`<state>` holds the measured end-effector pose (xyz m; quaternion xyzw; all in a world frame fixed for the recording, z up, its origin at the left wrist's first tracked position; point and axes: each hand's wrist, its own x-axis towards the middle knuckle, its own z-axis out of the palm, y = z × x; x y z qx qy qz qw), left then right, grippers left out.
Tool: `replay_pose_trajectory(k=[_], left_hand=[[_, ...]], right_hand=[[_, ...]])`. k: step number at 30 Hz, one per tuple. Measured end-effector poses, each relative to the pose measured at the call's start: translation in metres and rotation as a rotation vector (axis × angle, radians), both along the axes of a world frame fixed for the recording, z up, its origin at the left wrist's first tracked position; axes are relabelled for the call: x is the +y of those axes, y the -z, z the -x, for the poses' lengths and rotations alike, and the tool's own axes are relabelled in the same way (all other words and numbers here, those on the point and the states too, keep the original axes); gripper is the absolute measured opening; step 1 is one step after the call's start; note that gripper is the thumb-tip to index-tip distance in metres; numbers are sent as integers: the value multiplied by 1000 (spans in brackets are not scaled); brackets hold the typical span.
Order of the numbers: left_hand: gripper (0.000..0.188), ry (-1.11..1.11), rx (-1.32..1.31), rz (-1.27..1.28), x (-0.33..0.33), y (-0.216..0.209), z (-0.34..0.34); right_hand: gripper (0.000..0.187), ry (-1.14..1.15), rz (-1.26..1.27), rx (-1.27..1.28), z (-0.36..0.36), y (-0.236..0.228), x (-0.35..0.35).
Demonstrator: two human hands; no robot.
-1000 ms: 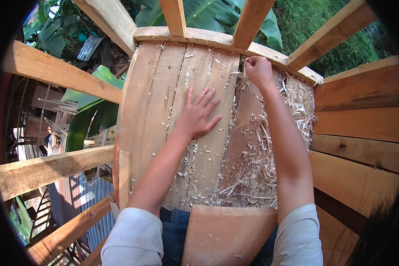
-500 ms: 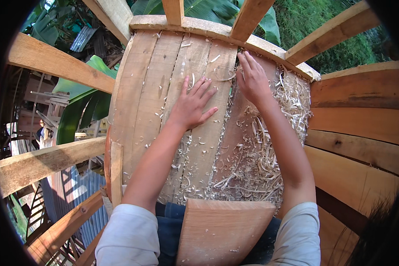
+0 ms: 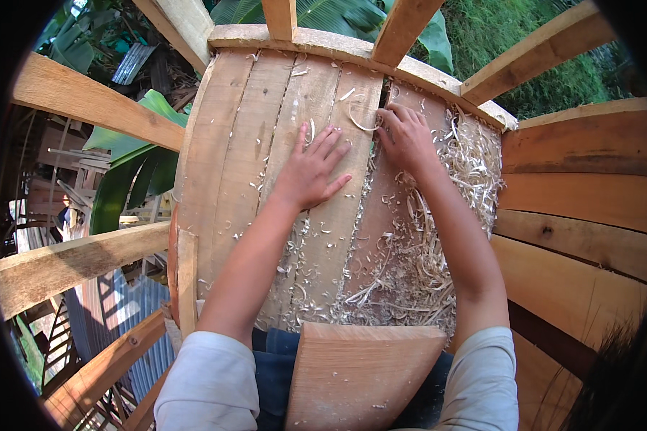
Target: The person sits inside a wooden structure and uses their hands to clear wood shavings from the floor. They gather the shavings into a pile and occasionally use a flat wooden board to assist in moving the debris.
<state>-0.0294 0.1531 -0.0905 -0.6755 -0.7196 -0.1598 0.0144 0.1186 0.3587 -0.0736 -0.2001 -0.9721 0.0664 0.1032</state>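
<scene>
My left hand (image 3: pixel 310 171) lies flat with its fingers spread on the pale wooden planks (image 3: pixel 226 154) of a curved platform. Further right, my right hand (image 3: pixel 407 138) is bent at the fingers, thumb and fingertips drawn together beside the narrow dark gap (image 3: pixel 384 93) between two planks. A long curled wood shaving (image 3: pixel 353 115) runs up to those fingertips and seems pinched there. Beneath that hand is a redder plank (image 3: pixel 381 208). A smooth, loose-looking board (image 3: pixel 363 377) leans in front of my body, at the near edge of the planks.
Heaped shavings (image 3: pixel 474 169) cover the right side of the platform. A raised curved rim (image 3: pixel 323 42) closes the far end, with upright beams (image 3: pixel 404 32) rising from it. A plank wall (image 3: pixel 575 201) stands at right. Open framing (image 3: pixel 86 255) is at left, above corrugated sheets and leaves.
My right hand has drawn back toward me from the far rim, and its straight fingers have curled in beside the shaving. My left hand has stayed in place.
</scene>
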Motion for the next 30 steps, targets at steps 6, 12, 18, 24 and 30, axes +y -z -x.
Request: replay_pose_trajectory(k=[6, 12, 18, 24, 30], left_hand=[[59, -8, -24, 24, 1, -3, -2], [58, -10, -56, 33, 1, -5, -3], [57, -12, -54, 28, 0, -5, -2], [58, -21, -62, 15, 0, -2, -2], [58, -24, -79, 14, -1, -3, -2]], right_hand=[[22, -68, 23, 91, 2, -3, -1], [17, -94, -49, 95, 8, -5, -5], [14, 0, -37, 141, 14, -11, 13], [11, -127, -177, -199, 13, -33, 44], [15, -257, -311, -467, 28, -58, 46]])
